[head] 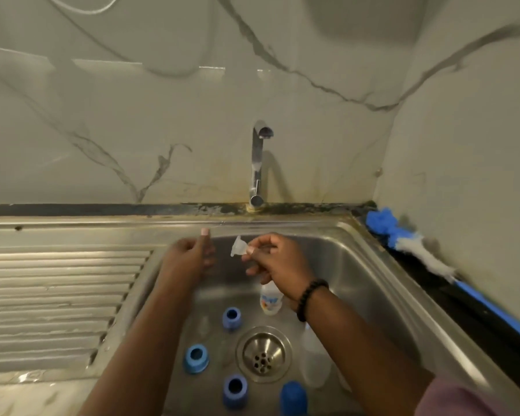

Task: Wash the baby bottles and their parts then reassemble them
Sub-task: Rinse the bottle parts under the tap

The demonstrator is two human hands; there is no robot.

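Observation:
Over the steel sink (373,265), my right hand (278,259) pinches a small clear silicone teat (238,247) by its tip. My left hand (189,256) hovers just left of it, fingers partly curled with one raised, holding nothing. On the sink floor lie three blue screw rings (231,317) (196,358) (235,391) and a darker blue cap (293,399). A small bottle with a printed label (270,300) lies under my right wrist. A clear bottle (314,360) is partly hidden beneath my right forearm.
The chrome tap (257,166) stands behind the sink, with no water running. The drain strainer (263,354) sits mid-floor. A ribbed draining board (57,298) spreads to the left. A blue and white bottle brush (415,246) lies on the dark counter at right, against the marble wall.

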